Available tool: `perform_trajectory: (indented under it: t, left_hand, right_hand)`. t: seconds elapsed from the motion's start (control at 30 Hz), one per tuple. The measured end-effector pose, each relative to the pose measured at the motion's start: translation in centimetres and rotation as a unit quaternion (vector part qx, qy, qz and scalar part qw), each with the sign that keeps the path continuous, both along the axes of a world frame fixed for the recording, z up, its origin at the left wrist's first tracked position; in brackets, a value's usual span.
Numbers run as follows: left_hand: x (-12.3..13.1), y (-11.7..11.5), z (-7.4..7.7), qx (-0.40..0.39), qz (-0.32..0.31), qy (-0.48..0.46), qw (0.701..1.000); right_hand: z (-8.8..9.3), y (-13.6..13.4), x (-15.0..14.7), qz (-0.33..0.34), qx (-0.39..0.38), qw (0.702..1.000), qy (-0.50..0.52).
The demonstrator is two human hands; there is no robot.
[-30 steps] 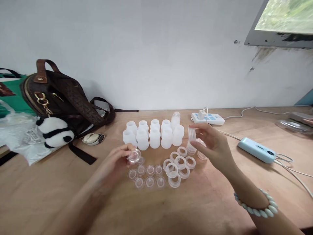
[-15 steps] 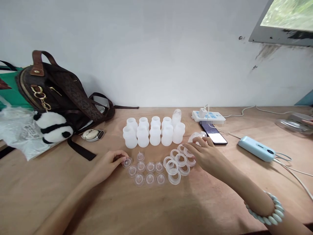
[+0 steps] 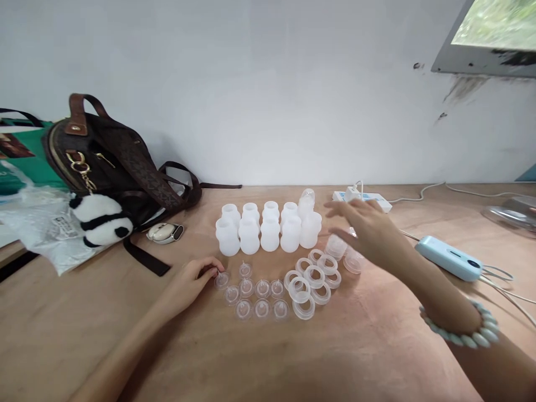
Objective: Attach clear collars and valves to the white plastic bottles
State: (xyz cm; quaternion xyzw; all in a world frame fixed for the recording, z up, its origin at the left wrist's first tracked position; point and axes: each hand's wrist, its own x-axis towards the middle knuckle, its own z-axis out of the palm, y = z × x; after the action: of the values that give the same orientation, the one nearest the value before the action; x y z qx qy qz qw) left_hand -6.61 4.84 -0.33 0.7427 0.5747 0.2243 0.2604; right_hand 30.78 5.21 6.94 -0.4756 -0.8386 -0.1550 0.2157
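My left hand (image 3: pixel 190 282) rests on the wooden table (image 3: pixel 251 363), fingers curled, with the fingertips pinched on a small clear nipple (image 3: pixel 221 280) at the left end of several clear nipples (image 3: pixel 262 297). My right hand (image 3: pixel 365 230) hovers with fingers stretched and holds nothing. It is above two clear caps (image 3: pixel 336 246) lying right of a cluster of clear rings (image 3: pixel 312 281). Behind these stand two rows of white bottles (image 3: pixel 268 232). One capped bottle (image 3: pixel 307 198) stands at the back right of the rows.
A brown backpack (image 3: pixel 111 162) with a panda plush (image 3: pixel 103 219) and a plastic bag (image 3: pixel 37 226) lie at the left, a small oval case (image 3: pixel 164 233) beside them. A power strip (image 3: pixel 379 200), a light-blue device (image 3: pixel 450 258) and cables (image 3: pixel 508 290) lie at the right.
My left hand lowered the nipple to the table beside the others. My right hand put down the ribbed cap it held, then rose off the pieces with fingers spread.
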Motion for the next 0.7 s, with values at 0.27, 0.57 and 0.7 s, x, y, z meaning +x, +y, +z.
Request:
perform_trajectory:
  t: [0.27,0.57,0.7]
  left_hand:
    - [-0.4,0.0,-0.5,-0.004,-0.004,-0.039,0.999]
    - [-0.4,0.0,-0.3,-0.015,-0.061,-0.049,0.997]
    - [-0.4,0.1,-0.6,-0.023,-0.044,-0.048,0.998]
  right_hand:
    - [1.6,9.4,-3.1,-0.12,-0.096,0.988,-0.018]
    - [3.8,6.7,-1.0,-0.141,0.03,0.983,0.112]
    - [4.7,2.6,-0.6,-0.045,0.123,0.946,0.296]
